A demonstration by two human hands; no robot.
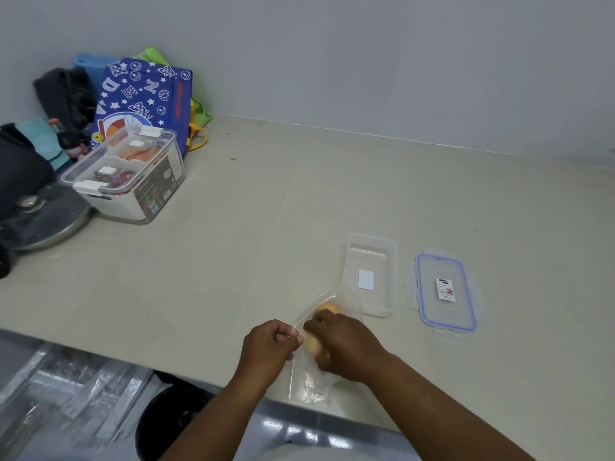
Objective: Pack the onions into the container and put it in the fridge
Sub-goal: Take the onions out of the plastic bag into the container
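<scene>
A clear plastic bag [311,384] lies at the counter's front edge with yellow-brown onions inside. One onion [327,307] shows just beyond my right hand, another [312,342] sits between my hands. My left hand [269,344] pinches the bag's edge. My right hand [342,344] is inside the bag, closed over the nearer onion. An open clear rectangular container [392,277] stands empty right behind the bag. Its blue-rimmed lid [446,291] lies flat to the right of it.
A lidded clear box [126,174] with food stands at the back left, in front of a blue patterned bag [143,94]. A steel pot lid [43,214] and dark cloths lie at the far left. The beige counter [233,244] ends just below my hands.
</scene>
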